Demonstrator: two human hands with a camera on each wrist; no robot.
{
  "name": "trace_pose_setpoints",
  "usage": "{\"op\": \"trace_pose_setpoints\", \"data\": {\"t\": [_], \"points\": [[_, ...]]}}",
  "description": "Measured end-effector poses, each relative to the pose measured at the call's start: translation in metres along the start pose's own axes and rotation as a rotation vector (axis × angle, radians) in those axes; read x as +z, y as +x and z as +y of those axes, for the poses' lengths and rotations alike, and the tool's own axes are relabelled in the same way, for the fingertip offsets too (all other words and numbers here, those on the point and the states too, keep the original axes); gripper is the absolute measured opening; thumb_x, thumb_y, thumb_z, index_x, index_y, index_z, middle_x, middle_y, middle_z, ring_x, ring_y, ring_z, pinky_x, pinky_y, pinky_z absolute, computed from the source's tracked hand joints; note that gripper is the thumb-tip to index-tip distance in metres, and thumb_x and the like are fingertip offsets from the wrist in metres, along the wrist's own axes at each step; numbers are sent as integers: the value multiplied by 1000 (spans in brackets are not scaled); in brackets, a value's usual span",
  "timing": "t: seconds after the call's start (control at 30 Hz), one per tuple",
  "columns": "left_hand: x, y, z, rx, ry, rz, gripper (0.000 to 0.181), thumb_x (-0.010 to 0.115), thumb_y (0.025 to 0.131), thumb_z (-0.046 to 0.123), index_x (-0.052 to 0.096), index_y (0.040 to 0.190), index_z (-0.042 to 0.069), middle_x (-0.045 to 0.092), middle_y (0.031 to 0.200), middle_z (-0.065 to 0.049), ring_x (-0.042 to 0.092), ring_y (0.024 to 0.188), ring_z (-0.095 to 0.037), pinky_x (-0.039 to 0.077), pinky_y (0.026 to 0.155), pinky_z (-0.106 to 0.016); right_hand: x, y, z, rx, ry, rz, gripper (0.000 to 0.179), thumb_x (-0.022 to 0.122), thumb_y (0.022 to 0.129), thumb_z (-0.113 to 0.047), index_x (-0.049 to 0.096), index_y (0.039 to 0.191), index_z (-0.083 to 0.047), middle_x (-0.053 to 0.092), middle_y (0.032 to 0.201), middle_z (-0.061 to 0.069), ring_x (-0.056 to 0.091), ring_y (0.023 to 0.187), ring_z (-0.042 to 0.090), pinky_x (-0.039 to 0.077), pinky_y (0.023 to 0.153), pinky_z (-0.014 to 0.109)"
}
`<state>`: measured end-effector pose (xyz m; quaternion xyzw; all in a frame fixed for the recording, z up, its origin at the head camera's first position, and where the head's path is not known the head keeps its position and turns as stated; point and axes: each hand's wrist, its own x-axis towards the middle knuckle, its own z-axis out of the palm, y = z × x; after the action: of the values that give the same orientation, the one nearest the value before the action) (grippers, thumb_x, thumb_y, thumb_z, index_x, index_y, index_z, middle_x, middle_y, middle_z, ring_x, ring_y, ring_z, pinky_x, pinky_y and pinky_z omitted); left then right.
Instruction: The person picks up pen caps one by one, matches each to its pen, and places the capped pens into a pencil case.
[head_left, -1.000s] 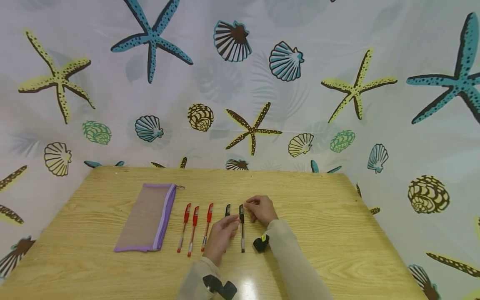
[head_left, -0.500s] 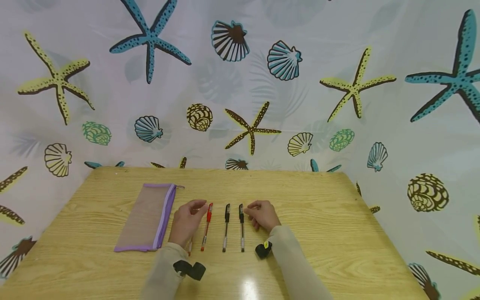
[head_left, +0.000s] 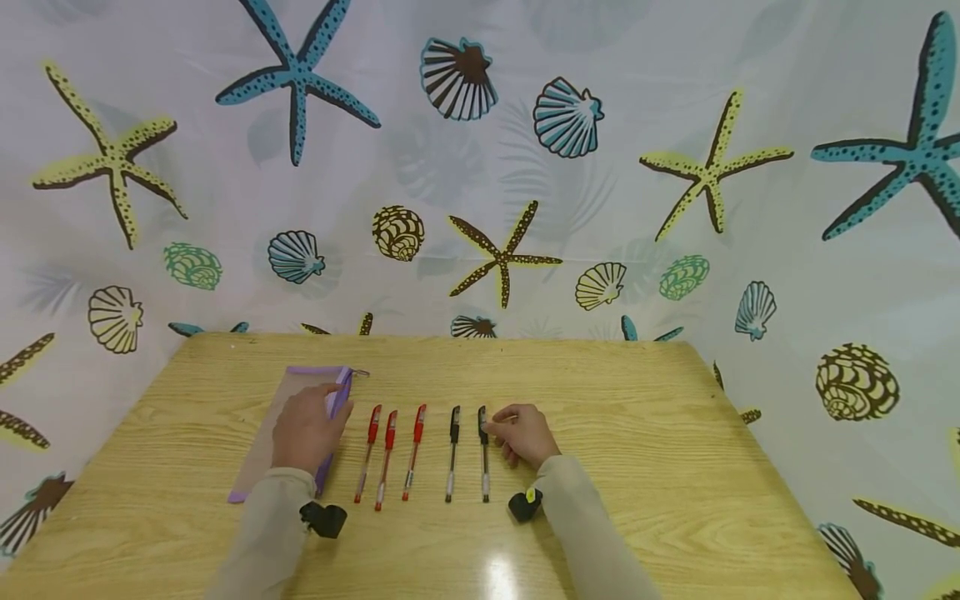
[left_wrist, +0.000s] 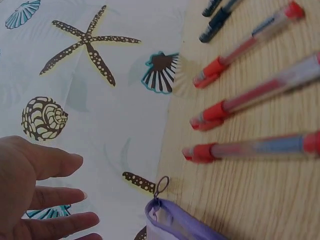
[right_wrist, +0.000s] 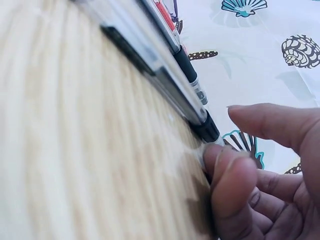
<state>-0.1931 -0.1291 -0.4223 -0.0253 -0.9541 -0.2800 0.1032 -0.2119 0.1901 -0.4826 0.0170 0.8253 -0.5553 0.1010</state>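
My left hand [head_left: 309, 429] hovers over a mesh pouch [head_left: 258, 448] with a purple zipped edge, at the left of the wooden table. In the left wrist view its fingers [left_wrist: 60, 196] are spread and hold nothing. My right hand [head_left: 527, 435] rests beside the rightmost black pen [head_left: 485, 471]. The right fingertips [right_wrist: 235, 175] are right at the cap end of that pen, with the thumb apart from it. A second black pen [head_left: 452, 458] lies to its left. Three red-capped pens [head_left: 389, 433] lie between the black pens and the pouch.
The wooden table [head_left: 637, 417] extends to both sides. A white cloth [head_left: 450, 183] printed with starfish and shells hangs behind it and along both sides. A small ring pull [left_wrist: 162, 184] sticks out from the pouch's zip end. Black cameras are strapped to both wrists.
My left hand has swept left from the black pens, past the red pens, to over the pouch, uncovering the pens. The right hand has stayed by the rightmost black pen, dropping slightly.
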Motion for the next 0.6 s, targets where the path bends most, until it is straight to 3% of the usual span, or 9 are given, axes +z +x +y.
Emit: {"op": "trace_pose_setpoints", "data": {"t": [0.23, 0.6], "points": [[1, 6, -19, 7, 69, -10, 47, 62, 93, 25, 58, 124, -10, 55, 123, -33, 53, 111, -49, 47, 86, -59, 4, 1, -5, 31, -8, -9, 32, 72, 87, -20, 60, 107, 3, 64, 70, 12, 49, 42, 12, 45, 38, 27], [8, 9, -31, 16, 160, -69, 48, 64, 92, 25, 60, 117, -15, 59, 115, -34, 58, 102, -49, 50, 83, -57, 6, 4, -8, 43, -96, 1, 22, 74, 85, -16, 61, 92, 0, 62, 62, 8, 50, 39, 11, 48, 38, 28]]}}
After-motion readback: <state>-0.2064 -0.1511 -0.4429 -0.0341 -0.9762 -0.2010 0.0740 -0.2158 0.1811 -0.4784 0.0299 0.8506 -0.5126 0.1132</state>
